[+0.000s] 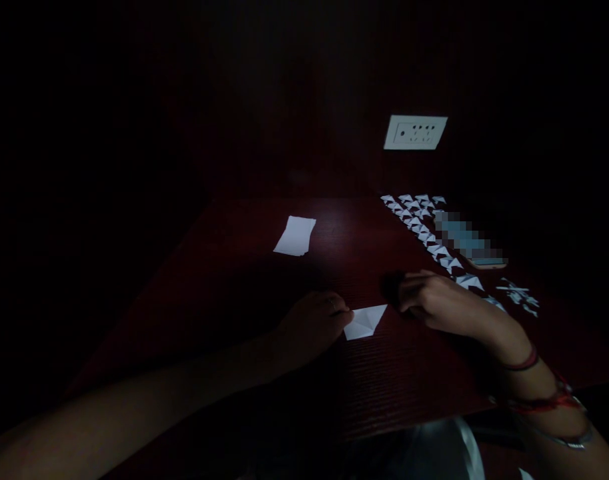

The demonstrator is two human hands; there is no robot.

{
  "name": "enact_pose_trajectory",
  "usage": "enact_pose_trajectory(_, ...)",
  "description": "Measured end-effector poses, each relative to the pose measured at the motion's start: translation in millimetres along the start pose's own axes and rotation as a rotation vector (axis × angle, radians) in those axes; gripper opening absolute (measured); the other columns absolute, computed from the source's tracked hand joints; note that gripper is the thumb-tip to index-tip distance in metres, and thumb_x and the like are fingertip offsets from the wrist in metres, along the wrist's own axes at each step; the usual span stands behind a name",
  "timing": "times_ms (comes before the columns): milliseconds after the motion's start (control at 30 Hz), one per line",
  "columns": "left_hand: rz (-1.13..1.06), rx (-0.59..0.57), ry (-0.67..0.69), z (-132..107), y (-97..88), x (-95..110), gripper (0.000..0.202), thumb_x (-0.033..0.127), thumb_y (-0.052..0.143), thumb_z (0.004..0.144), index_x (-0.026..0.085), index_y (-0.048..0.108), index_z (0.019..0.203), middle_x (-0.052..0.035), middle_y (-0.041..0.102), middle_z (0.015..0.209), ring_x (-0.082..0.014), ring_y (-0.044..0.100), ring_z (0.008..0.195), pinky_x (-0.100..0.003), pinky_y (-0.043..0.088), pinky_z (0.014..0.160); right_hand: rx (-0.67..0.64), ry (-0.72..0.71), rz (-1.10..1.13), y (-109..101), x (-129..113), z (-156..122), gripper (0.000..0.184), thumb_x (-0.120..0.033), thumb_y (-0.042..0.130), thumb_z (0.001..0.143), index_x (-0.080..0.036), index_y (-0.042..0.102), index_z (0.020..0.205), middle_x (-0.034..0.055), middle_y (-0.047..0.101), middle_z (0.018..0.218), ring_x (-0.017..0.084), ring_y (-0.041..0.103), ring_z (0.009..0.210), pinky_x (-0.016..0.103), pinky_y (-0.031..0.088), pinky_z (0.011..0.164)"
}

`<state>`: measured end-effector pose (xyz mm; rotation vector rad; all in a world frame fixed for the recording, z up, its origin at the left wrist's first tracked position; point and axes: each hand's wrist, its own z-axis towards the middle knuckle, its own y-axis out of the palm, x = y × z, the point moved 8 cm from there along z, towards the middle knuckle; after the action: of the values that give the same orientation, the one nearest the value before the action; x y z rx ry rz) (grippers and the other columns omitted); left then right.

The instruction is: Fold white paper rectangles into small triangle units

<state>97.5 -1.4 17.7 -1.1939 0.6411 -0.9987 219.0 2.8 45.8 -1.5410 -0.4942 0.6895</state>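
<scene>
A partly folded piece of white paper (364, 323) lies on the dark red table, with creases across it and a point toward the upper right. My left hand (317, 323) grips its left edge between thumb and fingers. To the right of the paper, and apart from it, my right hand (437, 300) hovers with bent fingers, the thumb a little away from the others. Nothing shows in it, though its fingertips are in shadow. Rows of small folded paper pieces (424, 235) run along the table's right side, the nearest ones just behind my right hand.
A stack of white paper slips (295, 236) lies farther back on the table (224, 267). On the right are a phone (469, 240) with a blurred screen and a small pile of paper scraps (518, 295). A socket plate (415, 132) is on the back wall. The surroundings are very dark.
</scene>
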Motion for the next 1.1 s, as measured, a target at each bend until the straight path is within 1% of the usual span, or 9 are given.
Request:
enact_pose_trajectory(67, -0.009, 0.002, -0.006, 0.1, -0.2, -0.3, 0.019, 0.013, 0.046, 0.081, 0.017, 0.053, 0.098, -0.0037, 0.056, 0.095, -0.0172, 0.047, 0.094, -0.034, 0.038, 0.082, 0.053, 0.052, 0.037, -4.1, 7.9, -0.3, 0.023, -0.007, 0.045, 0.074, -0.019, 0.065, 0.078, 0.0035, 0.058, 0.080, 0.016, 0.051, 0.081, 0.032, 0.036, 0.080)
enact_pose_trajectory(133, -0.018, 0.004, -0.013, -0.1, -0.5, -0.5, 0.018, 0.013, 0.045, 0.081, 0.017, 0.054, 0.097, -0.0041, 0.055, 0.094, -0.0173, 0.048, 0.093, -0.033, 0.038, 0.081, 0.109, 0.065, 0.104, -6.8, 10.6, 1.5, 0.026, -0.011, 0.045, 0.076, -0.019, 0.061, 0.096, 0.0043, 0.056, 0.092, 0.015, 0.050, 0.087, 0.030, 0.037, 0.083)
enact_pose_trajectory(233, -0.028, 0.037, -0.036, -1.1, -3.5, -1.8, 0.020, 0.014, 0.043, 0.082, 0.017, 0.051, 0.100, -0.0044, 0.054, 0.095, -0.0168, 0.048, 0.092, -0.033, 0.039, 0.080, 0.097, -0.002, 0.196, -0.7, 3.4, 7.9, 0.036, -0.023, 0.052, 0.076, -0.021, 0.051, 0.112, 0.0052, 0.050, 0.106, 0.016, 0.046, 0.098, 0.029, 0.037, 0.086)
enact_pose_trajectory(333, -0.039, 0.086, -0.070, -2.7, -6.7, -4.5, 0.026, 0.018, 0.044, 0.082, 0.018, 0.046, 0.108, -0.0042, 0.051, 0.102, -0.0160, 0.047, 0.095, -0.032, 0.038, 0.083, 0.076, -0.055, 0.227, 6.1, -4.3, 14.6, 0.031, -0.027, 0.052, 0.077, -0.021, 0.055, 0.108, 0.0052, 0.051, 0.101, 0.016, 0.047, 0.095, 0.029, 0.038, 0.084)
enact_pose_trajectory(467, -0.061, 0.102, -0.127, -4.1, -4.8, -10.6, 0.031, 0.021, 0.046, 0.081, 0.019, 0.041, 0.112, -0.0044, 0.047, 0.109, -0.0170, 0.045, 0.099, -0.033, 0.038, 0.085, 0.150, -0.031, 0.275, 5.0, -4.3, 20.8, 0.023, -0.026, 0.043, 0.083, -0.017, 0.062, 0.092, 0.0053, 0.056, 0.085, 0.014, 0.052, 0.079, 0.027, 0.041, 0.073)
enact_pose_trajectory(667, -0.130, 0.117, -0.159, -2.0, -0.9, -16.7, 0.046, 0.020, 0.052, 0.077, 0.019, 0.034, 0.119, -0.0056, 0.046, 0.111, -0.0180, 0.044, 0.101, -0.034, 0.039, 0.086, 0.256, 0.208, 0.542, 12.8, 14.4, 28.5, 0.019, -0.027, 0.047, 0.079, -0.015, 0.061, 0.083, 0.0011, 0.058, 0.068, 0.011, 0.053, 0.061, 0.022, 0.040, 0.058)
enact_pose_trajectory(767, -0.124, 0.126, -0.144, -0.9, -2.7, -15.1, 0.054, 0.019, 0.052, 0.076, 0.020, 0.028, 0.124, -0.0065, 0.045, 0.113, -0.0193, 0.043, 0.103, -0.035, 0.040, 0.085, 0.230, 0.323, 0.778, 24.0, 20.6, 31.2, 0.021, -0.030, 0.050, 0.077, -0.014, 0.061, 0.082, -0.0006, 0.056, 0.059, 0.008, 0.050, 0.050, 0.021, 0.039, 0.053)
enact_pose_trajectory(867, -0.107, 0.148, -0.118, -1.2, -7.1, -12.3, 0.055, 0.017, 0.051, 0.076, 0.023, 0.027, 0.125, -0.0070, 0.039, 0.120, -0.0209, 0.040, 0.108, -0.037, 0.039, 0.088, 0.196, 0.345, 0.948, 26.6, 16.6, 31.2, 0.023, -0.031, 0.051, 0.076, -0.012, 0.061, 0.083, -0.0006, 0.055, 0.058, 0.007, 0.048, 0.045, 0.020, 0.038, 0.050)
enact_pose_trajectory(1100, -0.098, 0.188, -0.096, -2.7, -12.0, -10.5, 0.055, 0.016, 0.050, 0.078, 0.020, 0.024, 0.127, -0.0073, 0.023, 0.134, -0.0228, 0.023, 0.122, -0.041, 0.029, 0.097, 0.110, 0.364, 1.093, 24.4, 4.7, 22.9, 0.030, -0.035, 0.055, 0.073, -0.011, 0.060, 0.092, 0.0023, 0.060, 0.062, 0.008, 0.051, 0.051, 0.018, 0.036, 0.043)
